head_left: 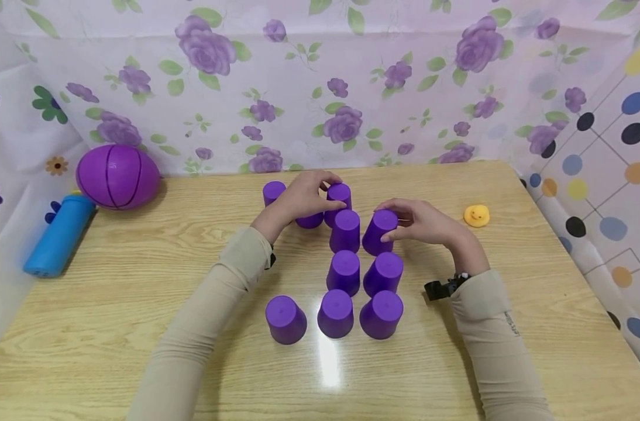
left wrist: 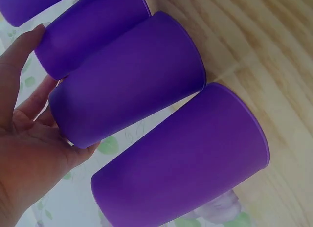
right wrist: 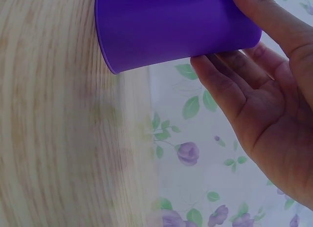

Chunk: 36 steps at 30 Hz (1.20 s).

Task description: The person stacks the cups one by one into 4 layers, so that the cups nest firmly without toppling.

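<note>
Several purple cups stand upside down on the wooden table. My left hand (head_left: 308, 196) reaches over the back of the group, thumb and fingers around a purple cup (head_left: 339, 192). In the left wrist view, the thumb lies against one purple cup (left wrist: 93, 34), with a nearer cup (left wrist: 129, 80) partly covering the fingers. My right hand (head_left: 424, 222) grips another purple cup (head_left: 379, 231) from its right side, thumb in front and fingers behind. The right wrist view shows that cup (right wrist: 171, 26) between thumb and fingers, its rim close to the table.
In front stand more cups in rows, among them a front-left cup (head_left: 286, 318) set apart. A purple ball (head_left: 118, 177) and a blue cylinder (head_left: 60, 235) lie at the left. A yellow rubber duck (head_left: 476, 216) sits at the right. Flowered cloth (head_left: 299, 88) hangs behind the table.
</note>
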### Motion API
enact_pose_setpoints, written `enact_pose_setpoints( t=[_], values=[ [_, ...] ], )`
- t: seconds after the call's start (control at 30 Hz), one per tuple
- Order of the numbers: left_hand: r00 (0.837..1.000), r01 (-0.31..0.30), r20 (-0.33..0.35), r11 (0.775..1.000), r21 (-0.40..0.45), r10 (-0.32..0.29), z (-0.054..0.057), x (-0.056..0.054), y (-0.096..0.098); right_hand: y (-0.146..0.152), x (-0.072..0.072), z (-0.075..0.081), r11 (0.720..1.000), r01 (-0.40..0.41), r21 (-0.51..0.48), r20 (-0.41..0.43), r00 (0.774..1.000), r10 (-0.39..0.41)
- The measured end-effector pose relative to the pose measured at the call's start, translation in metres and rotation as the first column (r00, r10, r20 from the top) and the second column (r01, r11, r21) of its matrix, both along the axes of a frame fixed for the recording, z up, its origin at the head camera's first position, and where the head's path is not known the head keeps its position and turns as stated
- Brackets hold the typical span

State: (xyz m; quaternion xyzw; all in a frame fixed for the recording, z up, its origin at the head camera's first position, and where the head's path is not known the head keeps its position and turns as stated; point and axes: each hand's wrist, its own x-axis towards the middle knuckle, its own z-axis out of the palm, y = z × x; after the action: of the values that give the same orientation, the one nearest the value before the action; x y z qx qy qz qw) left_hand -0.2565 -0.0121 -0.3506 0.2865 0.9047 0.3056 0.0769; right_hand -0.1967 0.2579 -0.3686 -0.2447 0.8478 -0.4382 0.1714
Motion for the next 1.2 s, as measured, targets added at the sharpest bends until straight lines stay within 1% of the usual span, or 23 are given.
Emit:
enact_pose_setpoints(
  t=[0.1, 0.2, 0.33, 0.4, 0.5, 0.6, 0.67, 0.73, 0.87, 0.93, 1.03, 1.2],
  values=[
    [1.000, -0.004, -0.002, 1.000, -0.025, 0.004, 0.003, -0.001, 0.000, 0.000, 0.000, 0.001, 1.000, 0.003, 0.008, -0.005, 1.000, -0.003],
    [1.000, -0.002, -0.023, 0.999, -0.048, 0.001, 0.005, 0.000, -0.001, 0.000, 0.000, 0.002, 1.000, 0.007, 0.016, -0.010, 1.000, -0.007],
    [0.996, 0.003, -0.083, 0.999, -0.050, -0.007, 0.007, 0.004, -0.004, -0.001, 0.000, 0.002, 1.000, 0.002, 0.010, -0.013, 1.000, -0.002],
    [0.992, 0.011, -0.126, 1.000, -0.021, -0.013, 0.009, 0.009, -0.006, -0.002, 0.000, 0.002, 1.000, -0.002, 0.005, -0.013, 1.000, 0.002],
    [0.980, 0.040, -0.199, 0.998, 0.052, -0.029, 0.012, 0.019, -0.006, -0.001, 0.000, 0.002, 1.000, 0.005, 0.009, -0.013, 1.000, -0.004],
    [0.971, 0.078, -0.236, 0.989, 0.128, -0.046, 0.014, 0.032, -0.005, 0.002, -0.001, 0.001, 0.999, 0.020, 0.029, -0.028, 0.999, -0.019],
    [0.970, 0.104, -0.235, 0.982, 0.156, -0.065, 0.013, 0.040, -0.003, 0.004, -0.001, 0.000, 0.999, 0.029, 0.035, -0.042, 0.999, -0.028],
    [0.973, 0.124, -0.212, 0.979, 0.164, -0.088, 0.010, 0.049, -0.002, 0.006, -0.001, -0.001, 0.999, 0.030, 0.033, -0.058, 0.998, -0.028],
    [0.976, 0.162, -0.166, 0.978, 0.134, -0.139, 0.004, 0.060, 0.002, 0.010, 0.000, -0.004, 0.999, 0.025, 0.030, -0.079, 0.997, -0.023],
    [0.978, 0.167, -0.148, 0.979, 0.116, -0.149, 0.001, 0.063, 0.004, 0.012, 0.001, -0.005, 0.999, 0.036, 0.032, -0.085, 0.996, -0.033],
    [0.981, 0.148, -0.137, 0.985, 0.093, -0.135, -0.003, 0.066, 0.006, 0.013, 0.000, -0.005, 0.997, 0.079, 0.022, -0.097, 0.992, -0.076],
    [0.981, 0.119, -0.161, 0.992, 0.050, -0.109, -0.005, 0.067, 0.009, 0.011, -0.005, -0.003, 0.986, 0.164, 0.010, -0.124, 0.979, -0.162]
  ],
)
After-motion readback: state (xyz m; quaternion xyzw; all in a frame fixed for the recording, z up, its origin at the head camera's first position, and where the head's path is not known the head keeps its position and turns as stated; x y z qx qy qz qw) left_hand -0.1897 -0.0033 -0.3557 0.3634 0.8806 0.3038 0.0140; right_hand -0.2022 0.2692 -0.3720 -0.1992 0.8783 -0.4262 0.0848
